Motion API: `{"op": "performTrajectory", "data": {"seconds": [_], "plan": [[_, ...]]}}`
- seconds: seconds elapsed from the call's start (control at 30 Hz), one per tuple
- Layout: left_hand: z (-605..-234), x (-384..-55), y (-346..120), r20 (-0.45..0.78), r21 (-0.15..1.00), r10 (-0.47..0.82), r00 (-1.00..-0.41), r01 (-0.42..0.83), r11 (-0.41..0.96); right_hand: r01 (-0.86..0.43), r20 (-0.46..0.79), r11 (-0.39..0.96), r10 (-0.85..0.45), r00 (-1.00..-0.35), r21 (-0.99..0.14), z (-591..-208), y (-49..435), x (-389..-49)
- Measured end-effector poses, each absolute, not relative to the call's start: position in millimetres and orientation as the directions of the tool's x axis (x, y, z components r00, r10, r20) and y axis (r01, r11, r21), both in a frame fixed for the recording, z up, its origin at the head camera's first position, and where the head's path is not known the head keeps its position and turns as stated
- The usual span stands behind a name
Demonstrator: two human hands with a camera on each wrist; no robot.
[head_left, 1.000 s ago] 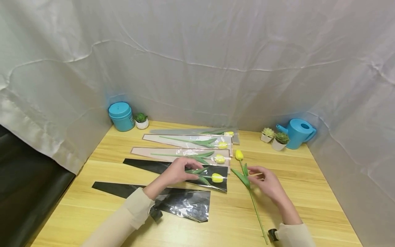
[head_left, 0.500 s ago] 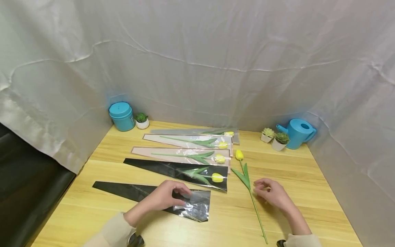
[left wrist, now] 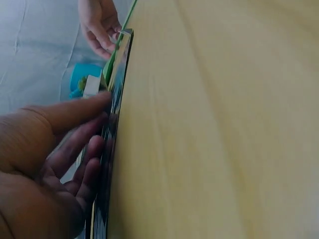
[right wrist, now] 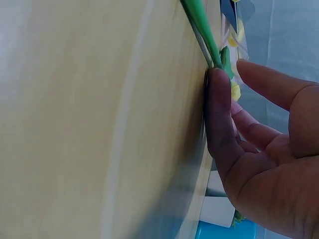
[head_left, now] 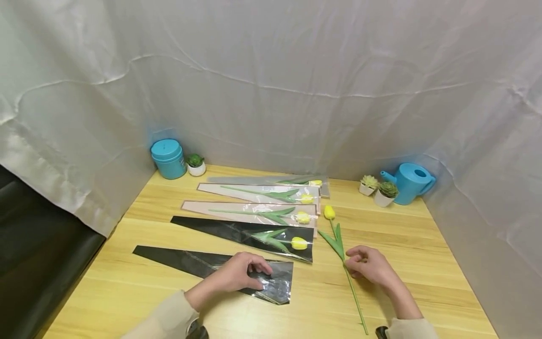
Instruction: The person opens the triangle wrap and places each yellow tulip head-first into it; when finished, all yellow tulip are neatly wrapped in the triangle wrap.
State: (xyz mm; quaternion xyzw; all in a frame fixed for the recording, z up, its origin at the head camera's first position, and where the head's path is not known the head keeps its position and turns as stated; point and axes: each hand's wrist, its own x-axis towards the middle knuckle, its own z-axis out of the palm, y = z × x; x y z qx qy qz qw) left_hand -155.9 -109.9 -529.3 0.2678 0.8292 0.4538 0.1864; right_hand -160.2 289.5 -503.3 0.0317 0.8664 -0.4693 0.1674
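Note:
My left hand (head_left: 239, 273) rests on a black flower sleeve (head_left: 178, 259) with a clear front, at the table's near left. In the left wrist view its thumb and fingers touch the sleeve (left wrist: 117, 89) without gripping it. Beside a loose yellow tulip (head_left: 329, 212) is my right hand (head_left: 369, 266), its fingertips at the green stem. The right wrist view shows one fingertip against the tulip's green stem (right wrist: 202, 25), the other digits apart from it. Just beyond the left hand lies another black sleeve (head_left: 211, 228) with a yellow tulip in it.
Farther back lie a pink sleeve (head_left: 196, 206), a white sleeve (head_left: 213, 189) and a grey sleeve (head_left: 237, 180), each with a tulip. A blue canister (head_left: 168, 160) and potted succulent (head_left: 196, 165) stand back left. Two succulents (head_left: 377, 188) and a blue watering can (head_left: 410, 183) stand back right.
My left hand has come back from the sleeve with the tulip to the nearest black sleeve, which has slid slightly right. The right hand has moved from the leaves down the stem.

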Motion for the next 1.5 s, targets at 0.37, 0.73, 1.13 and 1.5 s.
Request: {"op": "performTrajectory", "data": {"seconds": [0.37,0.73,1.13,1.5], "plan": [[-527.0,-160.0,-97.5,-0.034,0.815,0.663,-0.748,0.363,0.451,0.166,-0.311,0.605,-0.142,-0.940,-0.779,-505.4,290.2,-164.1],[-533.6,-165.5,-83.0,-0.071,0.904,0.653,-0.754,0.228,0.362,0.158,-0.313,0.626,-0.146,-0.938,-0.764,-508.6,289.0,-167.9],[-541.3,-166.8,-79.1,-0.077,0.899,0.605,-0.792,0.207,0.386,0.178,-0.333,0.616,-0.146,-0.932,-0.767,-507.5,291.3,-169.4],[-543.7,-165.7,-78.4,-0.049,0.916,0.621,-0.782,0.213,0.340,0.168,-0.329,0.594,-0.173,-0.928,-0.787,-507.2,293.9,-169.4]]}}
